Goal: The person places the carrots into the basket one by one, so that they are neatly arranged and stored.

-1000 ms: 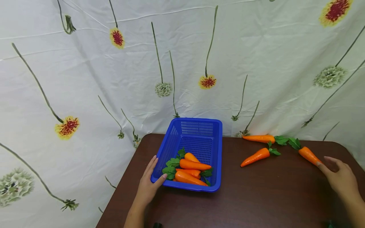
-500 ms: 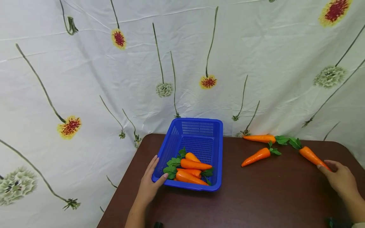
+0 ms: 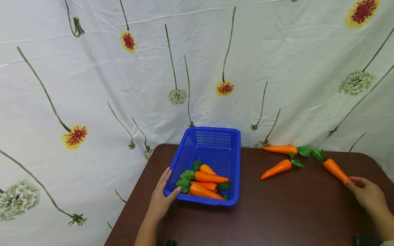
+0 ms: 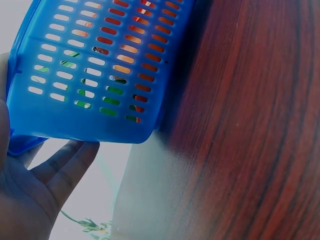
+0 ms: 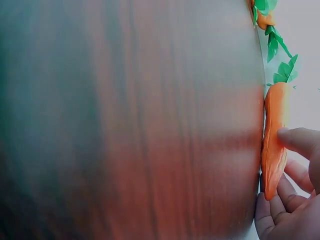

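Note:
At the near left corner of a blue plastic basket (image 3: 236, 164), my left hand (image 3: 160, 198) grips the rim, thumb over the front edge and fingers along the left side. Inside the basket several orange carrots (image 3: 204, 191) with green leaves lie piled toward the near end. Over on the right, my right hand (image 3: 367, 195) pinches the narrow end of a carrot (image 3: 336, 169) between thumb and fingers. Its leafy top points to the back left. In the right wrist view the thumb presses the side of this carrot (image 5: 274, 135), with fingers curled at its tip.
Two more carrots lie near the back edge of the dark brown table (image 3: 277, 215): one along the edge (image 3: 281, 149), one in front of it (image 3: 277, 169). A white cloth (image 3: 277, 51) printed with flowers hangs right behind the table. Small dark objects show at the near edge.
My right hand has drawn its thumb and fingers together on the carrot's tip, and it sits slightly lower. The left hand, basket and other carrots stay put.

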`<state>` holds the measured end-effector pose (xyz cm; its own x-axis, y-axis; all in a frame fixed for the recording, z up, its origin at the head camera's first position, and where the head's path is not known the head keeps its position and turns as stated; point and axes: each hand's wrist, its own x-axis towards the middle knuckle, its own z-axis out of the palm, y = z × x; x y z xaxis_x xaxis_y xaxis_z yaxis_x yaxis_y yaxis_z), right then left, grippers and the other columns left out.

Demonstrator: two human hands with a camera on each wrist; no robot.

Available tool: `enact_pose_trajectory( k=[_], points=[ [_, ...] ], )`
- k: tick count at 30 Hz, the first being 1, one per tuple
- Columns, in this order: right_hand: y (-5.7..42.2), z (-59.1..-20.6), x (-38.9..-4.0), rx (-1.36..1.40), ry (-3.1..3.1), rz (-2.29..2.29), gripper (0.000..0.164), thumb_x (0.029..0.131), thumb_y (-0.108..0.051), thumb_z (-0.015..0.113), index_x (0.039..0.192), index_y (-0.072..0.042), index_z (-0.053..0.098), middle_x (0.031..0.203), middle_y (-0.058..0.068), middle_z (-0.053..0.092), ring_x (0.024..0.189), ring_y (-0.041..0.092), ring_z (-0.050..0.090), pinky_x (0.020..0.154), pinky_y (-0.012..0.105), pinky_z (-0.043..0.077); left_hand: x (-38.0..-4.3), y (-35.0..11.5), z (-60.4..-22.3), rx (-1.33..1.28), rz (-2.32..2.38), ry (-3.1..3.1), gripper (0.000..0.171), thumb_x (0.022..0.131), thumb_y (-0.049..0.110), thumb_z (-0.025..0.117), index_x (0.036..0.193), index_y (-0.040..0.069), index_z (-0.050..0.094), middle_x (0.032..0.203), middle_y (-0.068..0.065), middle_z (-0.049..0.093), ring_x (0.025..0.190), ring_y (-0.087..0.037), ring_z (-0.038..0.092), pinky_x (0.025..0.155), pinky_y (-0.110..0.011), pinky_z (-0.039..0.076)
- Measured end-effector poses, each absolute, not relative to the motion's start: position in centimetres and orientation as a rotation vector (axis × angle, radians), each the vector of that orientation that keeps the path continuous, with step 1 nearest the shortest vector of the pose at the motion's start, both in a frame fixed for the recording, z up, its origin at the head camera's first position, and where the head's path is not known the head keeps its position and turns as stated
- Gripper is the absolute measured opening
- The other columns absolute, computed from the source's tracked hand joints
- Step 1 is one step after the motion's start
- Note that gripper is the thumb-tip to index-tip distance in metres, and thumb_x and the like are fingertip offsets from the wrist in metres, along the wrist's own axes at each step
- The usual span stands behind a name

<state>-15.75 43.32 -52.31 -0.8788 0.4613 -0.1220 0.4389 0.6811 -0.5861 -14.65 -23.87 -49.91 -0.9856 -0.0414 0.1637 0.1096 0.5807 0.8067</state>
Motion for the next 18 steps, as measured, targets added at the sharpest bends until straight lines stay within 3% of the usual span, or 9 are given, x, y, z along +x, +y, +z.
enact_pose_trajectory(
  k=[14,18],
  points=[
    [43.06,-51.78,-15.41,-0.760,-2.835,0.958,0.062,0.106,-0.038,0.050,0.139,0.013,0.044,0.131,0.039,0.049,0.107,0.051,0.050,0.078,0.054,0.041,-14.64,-23.77,-49.79,-0.061,-1.369,-2.647,0.078,0.091,0.043,0.074,0.158,0.027,0.037,0.168,0.009,0.026,0.155,-0.028,0.027,0.122,-0.063,0.024],
    [42.85,-51.38,-15.26,-0.728,-2.829,0.961,0.063,0.105,-0.040,0.049,0.140,0.012,0.044,0.131,0.039,0.050,0.106,0.051,0.052,0.072,0.044,0.039,-14.61,-23.76,-49.69,-0.058,-1.376,-2.645,0.078,0.090,0.043,0.074,0.157,0.027,0.038,0.168,0.009,0.027,0.155,-0.028,0.028,0.122,-0.063,0.024]
  ],
)
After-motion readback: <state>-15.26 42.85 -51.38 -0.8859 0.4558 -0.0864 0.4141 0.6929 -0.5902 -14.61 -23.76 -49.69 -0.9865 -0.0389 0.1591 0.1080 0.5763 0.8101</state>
